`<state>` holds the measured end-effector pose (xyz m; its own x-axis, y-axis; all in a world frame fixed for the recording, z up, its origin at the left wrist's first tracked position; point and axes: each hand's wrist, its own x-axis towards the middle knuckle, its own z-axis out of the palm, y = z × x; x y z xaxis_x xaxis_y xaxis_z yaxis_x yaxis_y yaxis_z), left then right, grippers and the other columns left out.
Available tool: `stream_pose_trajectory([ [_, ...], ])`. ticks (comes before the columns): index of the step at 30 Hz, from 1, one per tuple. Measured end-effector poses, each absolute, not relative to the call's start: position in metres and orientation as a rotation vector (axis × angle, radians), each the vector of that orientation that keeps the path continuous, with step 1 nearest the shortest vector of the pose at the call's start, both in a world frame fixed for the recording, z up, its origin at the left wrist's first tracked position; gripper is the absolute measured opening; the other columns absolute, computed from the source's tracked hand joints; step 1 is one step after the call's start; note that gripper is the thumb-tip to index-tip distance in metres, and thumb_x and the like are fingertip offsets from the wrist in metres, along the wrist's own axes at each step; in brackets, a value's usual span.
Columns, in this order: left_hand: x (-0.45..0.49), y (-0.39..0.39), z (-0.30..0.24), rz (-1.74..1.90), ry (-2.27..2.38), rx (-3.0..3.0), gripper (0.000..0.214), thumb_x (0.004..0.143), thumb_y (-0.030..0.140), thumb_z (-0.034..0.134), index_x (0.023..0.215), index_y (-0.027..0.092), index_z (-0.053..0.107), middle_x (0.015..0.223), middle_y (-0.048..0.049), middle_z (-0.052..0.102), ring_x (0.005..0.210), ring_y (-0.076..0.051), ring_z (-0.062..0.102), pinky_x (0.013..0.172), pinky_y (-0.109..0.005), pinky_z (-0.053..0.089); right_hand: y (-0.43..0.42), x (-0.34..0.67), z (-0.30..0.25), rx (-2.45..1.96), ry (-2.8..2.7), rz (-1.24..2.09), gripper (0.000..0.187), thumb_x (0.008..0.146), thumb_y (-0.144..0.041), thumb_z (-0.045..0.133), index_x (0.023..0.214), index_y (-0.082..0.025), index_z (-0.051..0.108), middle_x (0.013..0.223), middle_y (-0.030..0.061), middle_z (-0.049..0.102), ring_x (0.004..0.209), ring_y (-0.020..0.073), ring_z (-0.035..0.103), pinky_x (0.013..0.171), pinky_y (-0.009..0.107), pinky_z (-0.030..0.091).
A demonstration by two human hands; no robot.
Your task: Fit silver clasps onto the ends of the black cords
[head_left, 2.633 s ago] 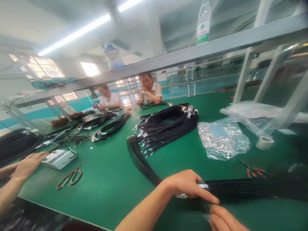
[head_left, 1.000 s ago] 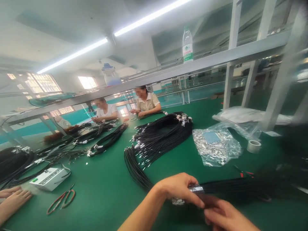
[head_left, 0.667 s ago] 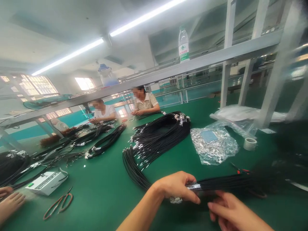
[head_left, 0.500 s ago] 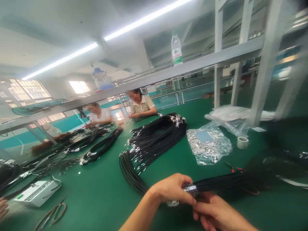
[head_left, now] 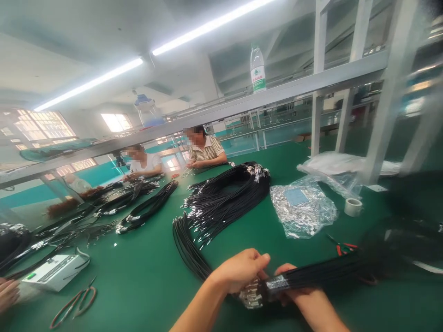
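Head view shows the left hand (head_left: 238,271) and right hand (head_left: 294,288), low centre, both closed around the taped black cable bundle (head_left: 321,274); gripping close to the tape keeps its metal-tipped ends (head_left: 252,299) even.

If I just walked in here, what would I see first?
Most likely the two hands at the bottom middle: the left hand and right hand grip one bundle of black cables banded with tape near its shiny metal ends. Behind them a big heap of black cables sprawls across the green table. To its right lies a crinkly clear bag of silver parts.
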<state>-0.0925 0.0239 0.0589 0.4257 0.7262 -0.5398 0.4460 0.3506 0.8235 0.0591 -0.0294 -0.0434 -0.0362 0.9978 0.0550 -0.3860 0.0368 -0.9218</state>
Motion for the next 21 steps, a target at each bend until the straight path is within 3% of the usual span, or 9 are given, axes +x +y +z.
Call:
stream_pose_trajectory([
  [3, -0.092, 0.026, 0.049, 0.244, 1.205, 1.154, 0.037, 0.066, 0.045, 0.075, 0.077, 0.016, 0.055, 0.062, -0.0011, 0.064, 0.041, -0.01, 0.049, 0.045, -0.022, 0.034, -0.021, 0.063, -0.056, -0.833, -1.013, 1.316, 0.044, 0.067, -0.062, 0.075, 0.077, -0.019, 0.068, 0.063, 0.0035, 0.063, 0.052, 0.0189, 0.055, 0.05, 0.029, 0.045],
  [7, -0.088, 0.024, 0.048, 0.319, 1.158, 1.0, 0.03, 0.055, 0.029, 0.08, 0.072, 0.013, 0.061, 0.064, -0.0038, 0.066, 0.05, -0.011, 0.056, 0.048, -0.023, 0.04, -0.018, 0.067, -0.054, -0.901, -1.061, 1.183, 0.037, 0.069, -0.058, 0.075, 0.076, -0.021, 0.073, 0.077, 0.0062, 0.065, 0.071, 0.0229, 0.06, 0.065, 0.031, 0.049],
  [11, -0.082, 0.017, 0.046, 0.489, 1.17, 0.926, 0.038, 0.044, 0.013, 0.078, 0.077, 0.014, 0.061, 0.059, -0.0009, 0.065, 0.051, -0.012, 0.057, 0.048, -0.021, 0.041, -0.02, 0.067, -0.045, -0.98, -1.103, 1.158, 0.041, 0.069, -0.061, 0.072, 0.072, -0.02, 0.07, 0.073, 0.0073, 0.065, 0.07, 0.0255, 0.061, 0.067, 0.035, 0.05],
  [17, -0.078, 0.006, 0.042, 0.725, 1.118, 0.891, 0.037, 0.045, 0.016, 0.075, 0.077, 0.016, 0.056, 0.054, 0.0013, 0.063, 0.049, -0.011, 0.056, 0.049, -0.021, 0.041, -0.012, 0.073, -0.029, -1.068, -1.129, 1.369, 0.043, 0.06, -0.061, 0.078, 0.071, -0.021, 0.065, 0.073, 0.0079, 0.066, 0.075, 0.029, 0.062, 0.074, 0.04, 0.051],
  [21, -0.079, 0.001, 0.043, 0.797, 1.089, 0.88, 0.036, 0.046, 0.02, 0.076, 0.076, 0.015, 0.056, 0.057, 0.0006, 0.064, 0.051, -0.011, 0.057, 0.052, -0.022, 0.042, -0.023, 0.077, -0.027, -1.102, -1.165, 1.475, 0.044, 0.065, -0.064, 0.071, 0.074, -0.022, 0.064, 0.074, 0.0078, 0.065, 0.07, 0.028, 0.061, 0.068, 0.039, 0.052],
])
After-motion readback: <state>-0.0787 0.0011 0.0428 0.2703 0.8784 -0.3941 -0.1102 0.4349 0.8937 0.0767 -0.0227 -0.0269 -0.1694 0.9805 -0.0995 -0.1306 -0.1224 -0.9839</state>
